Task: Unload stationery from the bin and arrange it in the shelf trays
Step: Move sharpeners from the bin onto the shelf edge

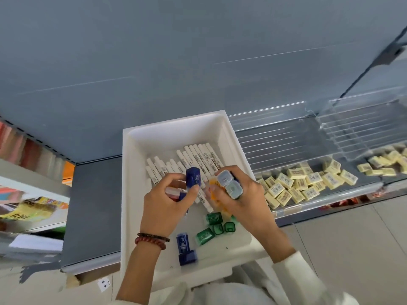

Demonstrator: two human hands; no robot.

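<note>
A white bin (134,194) rests on the grey shelf in front of me. Inside lie several white markers (198,157), green stamps (214,226) and a blue stamp (184,247). My left hand (163,203) is inside the bin, gripping a blue stamp (193,176) along with a red-and-white one. My right hand (244,201) holds a cluster of stamps with pale blue caps (229,183) and an orange one. Clear shelf trays (286,139) stand to the right of the bin.
Yellow erasers (308,181) fill the front of the clear trays at right, and more lie in the tray beyond (385,164). A grey shelf surface (94,205) lies left of the bin. Colourful goods sit on shelving at far left (33,205).
</note>
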